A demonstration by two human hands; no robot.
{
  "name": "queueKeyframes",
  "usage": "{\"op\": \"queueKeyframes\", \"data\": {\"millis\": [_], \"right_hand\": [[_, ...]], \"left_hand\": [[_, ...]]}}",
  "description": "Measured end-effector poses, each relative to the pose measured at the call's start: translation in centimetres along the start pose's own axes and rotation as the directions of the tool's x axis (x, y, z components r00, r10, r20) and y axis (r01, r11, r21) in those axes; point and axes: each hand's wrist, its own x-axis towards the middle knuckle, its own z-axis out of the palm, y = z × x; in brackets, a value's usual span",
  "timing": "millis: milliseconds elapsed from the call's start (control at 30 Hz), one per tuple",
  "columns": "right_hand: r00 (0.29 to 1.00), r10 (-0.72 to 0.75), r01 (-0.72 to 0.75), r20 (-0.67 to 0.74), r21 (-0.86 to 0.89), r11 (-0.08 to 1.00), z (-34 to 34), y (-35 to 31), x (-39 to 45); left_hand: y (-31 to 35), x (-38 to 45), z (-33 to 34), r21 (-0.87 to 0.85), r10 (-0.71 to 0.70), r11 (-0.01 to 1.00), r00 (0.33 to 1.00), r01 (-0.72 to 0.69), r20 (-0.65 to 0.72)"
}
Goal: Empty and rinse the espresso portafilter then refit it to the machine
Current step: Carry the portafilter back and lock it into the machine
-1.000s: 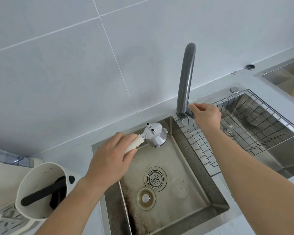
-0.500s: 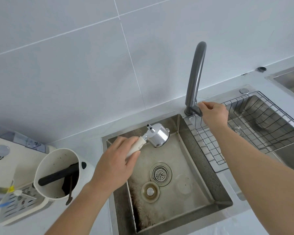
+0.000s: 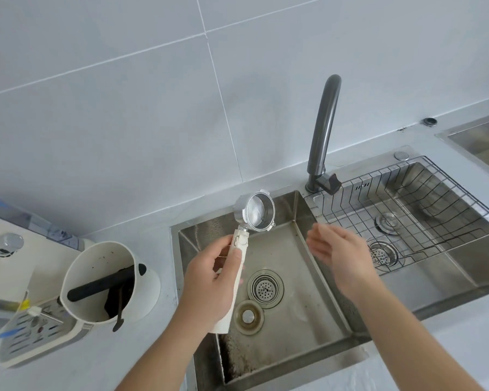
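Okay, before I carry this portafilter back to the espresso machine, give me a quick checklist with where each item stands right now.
1. Grip: left hand wrapped round the portafilter handle: ok.
2. Basket emptied: inside looks bare metal, no grounds seen: ok.
3. Basket drained: residual water cannot tell.
4. Faucet off: no stream visible: ok.
5. Right hand free: open, holding nothing: ok.
6. Path left: knock box stands beside the sink, near the route: not ok.

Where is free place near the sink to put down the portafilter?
Bare counter lies front right, before the right basin. The strip between knock box and left basin is narrow. The far left is crowded by the machine. The rack fills the right basin.
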Motion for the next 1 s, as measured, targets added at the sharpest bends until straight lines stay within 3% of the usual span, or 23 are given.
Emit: {"op": "queueKeyframes", "data": {"millis": [233,433,567,1000], "right_hand": [[0.985,0.066,-0.06,0.162,-0.037,0.997,0.9,3.2,-6.8],[0.947,0.102,-0.057,0.306,-0.154,0.986,2.1,3.6,-10.2],[0.915,0.145,-0.077,0.377,-0.191,0.979,2.3,3.8,-11.2],[0.903,0.157,-0.076,0.401,-0.211,0.975,3.0,5.4,-12.7]], "left_hand": [[1.1,-0.2,1.7,-0.334,-0.261,0.912,0.965,0.236,-0.031],[1.2,-0.2,2.8,-0.42,-0.359,0.845,0.933,0.331,0.013],[1.0,-0.7,3.4,-0.446,-0.37,0.819,0.926,0.36,0.066],[0.3,-2.6,1.2,-0.436,-0.347,0.83,0.934,0.347,0.081]]}}
